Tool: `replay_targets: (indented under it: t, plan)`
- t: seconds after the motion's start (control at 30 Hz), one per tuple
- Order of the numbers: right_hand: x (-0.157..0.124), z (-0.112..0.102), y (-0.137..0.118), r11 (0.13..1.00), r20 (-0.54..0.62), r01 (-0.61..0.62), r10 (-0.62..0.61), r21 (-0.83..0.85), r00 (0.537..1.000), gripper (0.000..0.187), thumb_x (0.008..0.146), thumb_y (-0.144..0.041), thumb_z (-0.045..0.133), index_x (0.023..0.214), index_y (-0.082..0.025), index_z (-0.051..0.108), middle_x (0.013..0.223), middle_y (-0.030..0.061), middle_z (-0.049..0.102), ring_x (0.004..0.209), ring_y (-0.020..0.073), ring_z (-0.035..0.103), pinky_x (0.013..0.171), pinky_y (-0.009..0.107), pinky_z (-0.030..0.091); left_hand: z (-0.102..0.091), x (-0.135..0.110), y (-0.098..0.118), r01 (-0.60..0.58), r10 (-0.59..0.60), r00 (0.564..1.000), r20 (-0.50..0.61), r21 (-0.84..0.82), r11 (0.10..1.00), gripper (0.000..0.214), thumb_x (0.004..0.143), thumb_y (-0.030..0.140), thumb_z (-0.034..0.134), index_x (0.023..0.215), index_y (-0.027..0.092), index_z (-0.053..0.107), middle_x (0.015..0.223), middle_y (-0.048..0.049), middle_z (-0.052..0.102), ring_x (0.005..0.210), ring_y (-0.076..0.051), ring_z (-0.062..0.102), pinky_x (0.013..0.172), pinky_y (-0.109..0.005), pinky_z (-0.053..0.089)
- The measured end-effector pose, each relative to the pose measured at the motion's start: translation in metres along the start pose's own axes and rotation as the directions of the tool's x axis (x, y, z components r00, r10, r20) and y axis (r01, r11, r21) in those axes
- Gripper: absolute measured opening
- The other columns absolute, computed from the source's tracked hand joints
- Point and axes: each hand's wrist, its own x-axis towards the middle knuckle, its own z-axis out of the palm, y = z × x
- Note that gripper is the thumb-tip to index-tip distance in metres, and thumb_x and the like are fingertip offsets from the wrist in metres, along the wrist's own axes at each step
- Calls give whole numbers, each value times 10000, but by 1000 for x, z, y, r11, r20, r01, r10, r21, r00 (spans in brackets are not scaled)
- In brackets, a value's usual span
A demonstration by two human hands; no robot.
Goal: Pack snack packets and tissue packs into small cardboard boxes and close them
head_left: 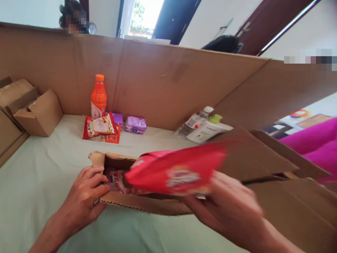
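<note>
A small cardboard box [147,205] stands open in front of me. My left hand [85,191] grips its left end, with fingers curled over the rim. Above the box, my right hand [226,202] holds a red snack packet [181,170] by its right end, tilted and blurred by motion. The packet hides much of the box's inside. At the left inside the box lies a packet with red and white print [118,181].
Behind the box are an orange bottle [99,95], a red snack packet [98,127], a purple pack [136,124], a clear bottle [193,123] and a white bottle [207,131]. Cardboard boxes [39,112] stand left, and larger cardboard [292,203] right. A cardboard wall [163,84] runs behind. A person's head shows beyond.
</note>
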Motion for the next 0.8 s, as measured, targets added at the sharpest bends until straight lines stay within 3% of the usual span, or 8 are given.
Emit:
replay_targets:
  t: [0.1, 0.23, 0.37, 0.47, 0.53, 0.57, 0.7, 0.8]
  plan:
    - [7, 12, 5, 974, 256, 219, -200, -49, 946, 302, 962, -71, 430, 709, -223, 497, 654, 11, 603, 580, 151, 555, 542, 271, 385, 1, -4, 0, 8, -8, 1000, 18, -2, 1000, 315, 762, 33, 558, 976, 205, 713, 1017, -54, 722, 1202, -284, 583, 995, -478, 498]
    - [21, 30, 17, 976, 672, 177, -44, -130, 739, 217, 877, -8, 539, 788, -200, 588, 721, 15, 666, 594, 155, 586, 522, 268, 303, 4, -8, 0, 4, -4, 1000, 27, 2, 1000, 294, 778, 26, 553, 958, 205, 702, 1009, -50, 711, 1210, -289, 577, 996, -501, 493]
    - [41, 58, 7, 980, 854, 188, -39, -69, 518, 221, 872, 8, 549, 919, -158, 687, 873, 73, 744, 735, 205, 691, 550, 278, 366, 3, -7, 0, -14, 14, 1000, 18, 11, 1000, 289, 786, 23, 551, 970, 199, 690, 1019, -56, 707, 1200, -289, 575, 975, -505, 505]
    - [54, 71, 1, 988, 897, 153, -71, 3, 437, 299, 901, 16, 508, 1079, -111, 712, 953, 118, 767, 837, 218, 726, 644, 277, 468, 2, -6, -2, -45, 44, 999, 15, 23, 999, 269, 812, 34, 550, 989, 194, 676, 1016, -65, 704, 1202, -298, 573, 971, -531, 506]
    - [53, 65, 5, 994, 880, 108, -53, 2, 472, 363, 904, 6, 501, 1195, -110, 684, 1056, 138, 761, 914, 224, 729, 721, 285, 513, 2, -8, -2, -55, 55, 998, 6, 46, 997, 294, 823, 27, 539, 1028, 195, 669, 1104, -88, 687, 1231, -312, 557, 1016, -592, 470]
    - [48, 58, 8, 997, 849, 76, -35, -7, 528, 384, 904, -7, 507, 1234, -121, 668, 1116, 143, 749, 958, 229, 724, 764, 297, 530, 2, -10, -1, -52, 53, 999, -9, 60, 997, 315, 823, 21, 539, 1050, 198, 667, 1193, -106, 660, 1266, -325, 537, 1047, -630, 435]
    - [11, 10, 22, 998, 527, -66, 54, 4, 848, 308, 974, -137, 495, 1219, -185, 675, 1172, 106, 739, 1006, 224, 716, 839, 330, 565, 2, -23, 7, 46, -27, 980, -195, 91, 995, 414, 821, 5, 602, 1154, 245, 651, 1564, -106, 382, 1420, -360, 400, 1134, -650, 355]
    - [-15, -21, 23, 993, 355, -113, 100, 15, 930, 272, 1012, -187, 452, 1108, -203, 706, 1030, 74, 769, 887, 201, 729, 761, 313, 580, 4, -32, 11, 162, -146, 949, -279, 37, 986, 455, 852, 41, 633, 1238, 281, 617, 1612, -66, 318, 1410, -308, 434, 1110, -508, 446]
